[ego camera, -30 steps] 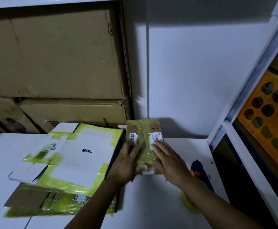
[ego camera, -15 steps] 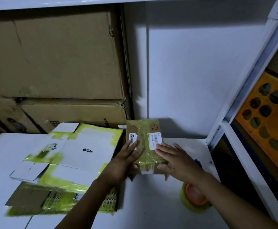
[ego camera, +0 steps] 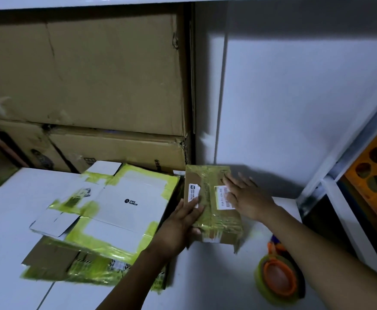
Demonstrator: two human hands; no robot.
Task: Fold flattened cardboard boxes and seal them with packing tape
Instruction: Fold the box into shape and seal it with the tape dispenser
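A small brown cardboard box (ego camera: 212,198) wrapped in yellow-green tape stands on the white table (ego camera: 205,283) against the back wall, white barcode labels on its top. My left hand (ego camera: 184,222) holds its near left corner, fingers flat on top and thumb at the front. My right hand (ego camera: 245,198) lies flat on the box's right side with straight fingers. A roll of yellow-green packing tape (ego camera: 279,279) on an orange dispenser lies on the table near my right forearm.
Flattened boxes edged with yellow-green tape (ego camera: 115,211) are piled left of the small box. Large brown cartons (ego camera: 89,74) are stacked at the back left. A white shelf post (ego camera: 339,153) and an orange perforated crate (ego camera: 375,168) stand at the right.
My right hand has slid from the box's near top toward its far right edge. The tape roll has come fully into view. My left hand stays on the near left corner.
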